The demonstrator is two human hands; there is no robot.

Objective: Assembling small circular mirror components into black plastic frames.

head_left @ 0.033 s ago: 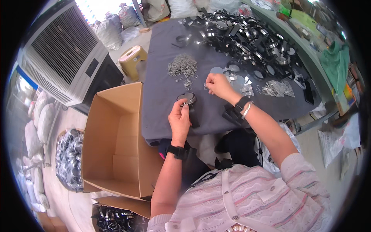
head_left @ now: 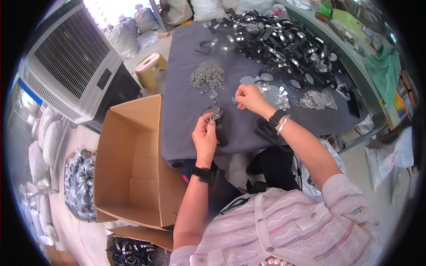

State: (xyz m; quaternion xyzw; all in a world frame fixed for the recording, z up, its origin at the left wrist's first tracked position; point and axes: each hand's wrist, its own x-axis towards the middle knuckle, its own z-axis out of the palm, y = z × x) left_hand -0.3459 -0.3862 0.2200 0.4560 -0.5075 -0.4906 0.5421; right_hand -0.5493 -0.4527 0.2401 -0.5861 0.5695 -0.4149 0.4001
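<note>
My left hand [head_left: 205,138] is closed on a watch [head_left: 214,111] with a round silver-rimmed case and a black strap, close to the table's front edge. To its right, my right hand [head_left: 251,98] hovers low over the cloth in a pinch. A small silvery bit shows at its fingertips, too small to name. Beyond the left hand lies a heap of small metal buckles [head_left: 207,75], trailing toward the watch. Clear round discs [head_left: 247,80] and small silvery pieces [head_left: 282,99] are beside my right hand.
A large pile of black-strapped watches [head_left: 284,48] covers the far right of the grey-clothed table [head_left: 184,57]. A bag of metal pins [head_left: 318,101] lies to the right. An open cardboard box [head_left: 128,155] stands left of the table, near an air cooler [head_left: 71,57].
</note>
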